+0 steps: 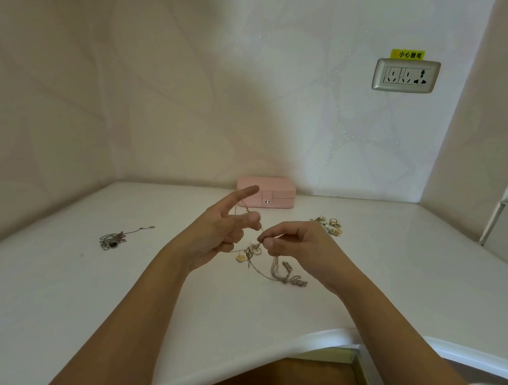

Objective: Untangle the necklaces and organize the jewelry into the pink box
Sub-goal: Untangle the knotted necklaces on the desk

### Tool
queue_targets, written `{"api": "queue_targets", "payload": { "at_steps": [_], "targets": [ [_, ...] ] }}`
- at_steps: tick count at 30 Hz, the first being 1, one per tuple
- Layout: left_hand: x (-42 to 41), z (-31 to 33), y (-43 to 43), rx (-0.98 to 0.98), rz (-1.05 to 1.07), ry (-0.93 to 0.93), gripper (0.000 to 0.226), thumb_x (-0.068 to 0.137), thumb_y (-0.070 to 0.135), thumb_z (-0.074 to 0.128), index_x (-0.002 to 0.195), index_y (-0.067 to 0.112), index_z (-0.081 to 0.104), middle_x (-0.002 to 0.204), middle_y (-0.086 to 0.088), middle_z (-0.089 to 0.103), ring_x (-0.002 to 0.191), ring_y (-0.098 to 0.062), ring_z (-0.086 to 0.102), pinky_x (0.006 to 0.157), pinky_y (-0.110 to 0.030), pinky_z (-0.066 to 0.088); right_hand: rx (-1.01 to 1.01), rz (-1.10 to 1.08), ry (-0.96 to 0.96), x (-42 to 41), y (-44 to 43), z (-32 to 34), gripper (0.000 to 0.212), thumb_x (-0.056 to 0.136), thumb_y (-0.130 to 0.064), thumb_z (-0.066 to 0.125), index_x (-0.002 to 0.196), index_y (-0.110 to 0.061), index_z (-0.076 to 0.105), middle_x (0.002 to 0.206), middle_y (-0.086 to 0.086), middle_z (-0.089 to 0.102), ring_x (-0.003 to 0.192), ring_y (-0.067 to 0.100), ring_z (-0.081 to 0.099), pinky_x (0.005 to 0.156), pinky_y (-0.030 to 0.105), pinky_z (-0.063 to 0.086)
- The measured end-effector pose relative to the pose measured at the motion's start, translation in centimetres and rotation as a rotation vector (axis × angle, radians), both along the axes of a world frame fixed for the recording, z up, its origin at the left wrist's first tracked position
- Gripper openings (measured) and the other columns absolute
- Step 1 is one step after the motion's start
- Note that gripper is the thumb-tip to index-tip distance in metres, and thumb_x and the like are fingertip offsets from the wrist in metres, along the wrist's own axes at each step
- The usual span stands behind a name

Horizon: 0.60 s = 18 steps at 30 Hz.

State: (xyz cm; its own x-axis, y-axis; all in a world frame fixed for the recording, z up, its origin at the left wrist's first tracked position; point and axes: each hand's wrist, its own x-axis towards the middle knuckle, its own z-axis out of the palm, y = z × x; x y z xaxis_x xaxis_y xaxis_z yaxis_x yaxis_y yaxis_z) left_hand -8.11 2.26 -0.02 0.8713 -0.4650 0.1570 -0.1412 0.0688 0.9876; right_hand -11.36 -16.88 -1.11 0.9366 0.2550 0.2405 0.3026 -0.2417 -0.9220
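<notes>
On the smooth white desk, a small heap of silvery chain with a dark stone lies at about nine o'clock from the hands, one thin strand trailing toward the wall. The left hand is raised with its forefinger straight out and the other fingers curled, a fine chain looped over them. Between the hands hangs the tangled necklaces: thin metal links, a pale square charm and a knotted silvery bunch resting on the desk. The right hand pinches a strand of that tangle between thumb and fingertips. At twelve o'clock, against the wall, sits the closed pink box, rounded with a snap tab. At two o'clock lies a cluster of gold earrings.
</notes>
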Motion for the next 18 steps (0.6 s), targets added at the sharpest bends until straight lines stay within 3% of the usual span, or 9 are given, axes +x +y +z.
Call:
{"api": "queue_targets", "payload": {
  "at_steps": [3, 5, 8, 13, 18],
  "targets": [
    [-0.1, -0.1, -0.2, 0.083, 0.027, -0.052, 0.075, 0.073, 0.021, 0.079, 0.133, 0.046, 0.042, 0.074, -0.007, 0.05, 0.049, -0.008, 0.027, 0.046, -0.018, 0.026, 0.046, 0.006, -0.02, -0.3, 0.0, 0.2, 0.01, 0.082, -0.006, 0.071, 0.091, -0.009, 0.075, 0.085, 0.009, 0.073, 0.073, 0.01, 0.066, 0.071, 0.017, 0.05],
    [-0.2, -0.1, -0.4, 0.132, 0.058, -0.089, 0.08, 0.074, 0.017, 0.077, 0.137, 0.045, 0.038, 0.072, 0.002, 0.063, 0.052, -0.01, 0.03, 0.049, -0.02, 0.027, 0.021, -0.049, -0.051, -0.6, 0.0, 0.3, 0.009, 0.079, -0.006, 0.074, 0.086, -0.01, 0.076, 0.075, 0.002, 0.073, 0.067, 0.006, 0.065, 0.068, 0.014, 0.049],
    [-0.6, -0.1, -0.6, 0.181, 0.058, -0.118, 0.081, 0.075, 0.013, 0.076, 0.138, 0.044, 0.036, 0.08, -0.002, 0.071, 0.053, -0.008, 0.04, 0.049, -0.019, 0.029, -0.03, -0.163, -0.114, -1.0, 0.2, 0.4, 0.006, 0.074, -0.01, 0.079, 0.076, -0.014, 0.075, 0.068, -0.002, 0.073, 0.065, 0.007, 0.068, 0.064, 0.016, 0.052],
    [-0.7, 0.0, -0.7, 0.19, 0.071, -0.113, 0.079, 0.077, 0.009, 0.075, 0.139, 0.042, 0.037, 0.081, -0.007, 0.071, 0.052, -0.006, 0.046, 0.048, -0.019, 0.029, -0.117, -0.218, -0.155, -1.3, 0.4, 0.5, 0.008, 0.076, -0.015, 0.077, 0.073, -0.021, 0.073, 0.07, -0.004, 0.073, 0.074, 0.016, 0.07, 0.077, 0.035, 0.054],
    [-0.7, 0.0, -0.8, 0.231, 0.067, -0.12, 0.083, 0.074, 0.009, 0.077, 0.14, 0.04, 0.036, 0.082, -0.005, 0.072, 0.054, -0.006, 0.048, 0.047, -0.017, 0.029, -0.086, -0.194, -0.097, -1.2, 0.6, 0.6, 0.007, 0.083, -0.011, 0.071, 0.079, -0.016, 0.072, 0.07, -0.001, 0.073, 0.073, 0.013, 0.072, 0.083, 0.033, 0.057]
  ]
}}
